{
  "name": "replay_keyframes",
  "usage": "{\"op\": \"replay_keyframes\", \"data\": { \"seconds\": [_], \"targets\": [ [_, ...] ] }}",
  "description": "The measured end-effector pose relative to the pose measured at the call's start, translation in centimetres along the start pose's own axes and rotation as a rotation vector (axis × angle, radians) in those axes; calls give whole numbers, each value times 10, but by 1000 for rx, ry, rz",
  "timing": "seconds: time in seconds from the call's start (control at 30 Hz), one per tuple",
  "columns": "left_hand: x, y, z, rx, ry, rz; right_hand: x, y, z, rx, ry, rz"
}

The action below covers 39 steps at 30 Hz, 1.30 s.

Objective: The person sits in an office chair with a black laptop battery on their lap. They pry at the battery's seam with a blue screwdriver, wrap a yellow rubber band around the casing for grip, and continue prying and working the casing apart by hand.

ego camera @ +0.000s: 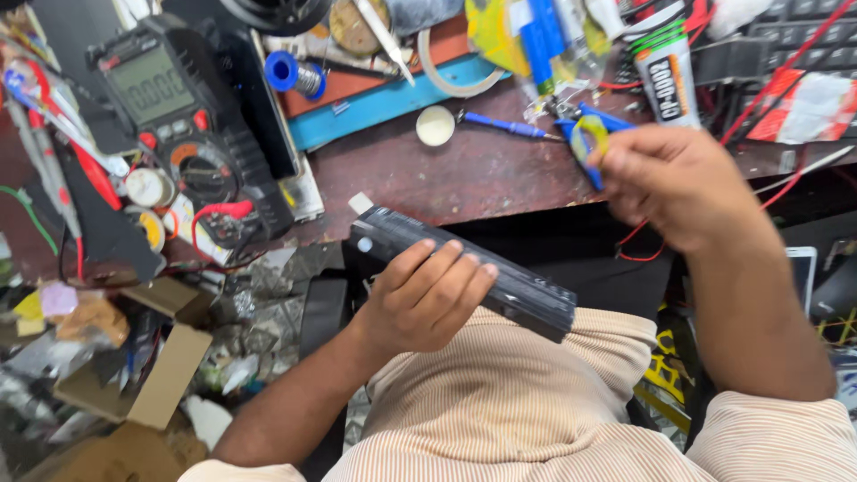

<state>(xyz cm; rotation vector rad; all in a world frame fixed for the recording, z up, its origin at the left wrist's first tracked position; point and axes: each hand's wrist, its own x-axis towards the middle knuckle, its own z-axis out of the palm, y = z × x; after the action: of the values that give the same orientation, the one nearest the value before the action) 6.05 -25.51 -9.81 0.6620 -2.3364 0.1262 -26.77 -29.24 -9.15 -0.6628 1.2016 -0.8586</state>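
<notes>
Centrally, left hand (424,299) closed over a long black battery pack (527,295), fingers wrapped across its top face; pack held in the air above the lap, tilted from 10 o'clock down to 4 o'clock, one end just off the near edge of the table (464,174). At 2 o'clock, right hand (678,183) closed around blue-handled cutters (591,134) with a yellow loop at the grip; blades pointed toward 10 o'clock, well apart from the pack. At 10 o'clock on the table, black multimeter (174,116) with red lead (219,214) trailing from it. At 12 o'clock, spool of solder (296,76), small white round lid (436,125) and a blue-handled screwdriver (504,125) lying just beside it. At 1 o'clock, glue tube (668,80) with red wires near it. At 8 o'clock, cardboard scraps (152,375) on the floor below.

Risks, as judged: pack gripped by one hand only and unsupported at its far end, so liable to slip and drop toward the lap or floor; metal cutter blades, if pressed into the casing or across cell terminals, liable to puncture or short the cells; loose wires at the table edge liable to snag on the right wrist.
</notes>
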Motion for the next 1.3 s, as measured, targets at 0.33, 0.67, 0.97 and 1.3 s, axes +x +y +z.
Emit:
{"op": "replay_keyframes", "data": {
  "seconds": [0.33, 0.67, 0.97, 1.3],
  "targets": [
    [11, 17, -5, -335, -211, -109, -39, 16, 65, -955, -378, -574],
    [8, 32, -2, -438, -234, -176, -30, 39, 37, 103, -648, -317],
    [3, 53, 0, -563, -252, -260, -39, 82, 5, -176, -621, -57],
    [24, 39, -40, 24, -229, -131, -100, 84, 7, -724, 68, -669]
  ]
}}
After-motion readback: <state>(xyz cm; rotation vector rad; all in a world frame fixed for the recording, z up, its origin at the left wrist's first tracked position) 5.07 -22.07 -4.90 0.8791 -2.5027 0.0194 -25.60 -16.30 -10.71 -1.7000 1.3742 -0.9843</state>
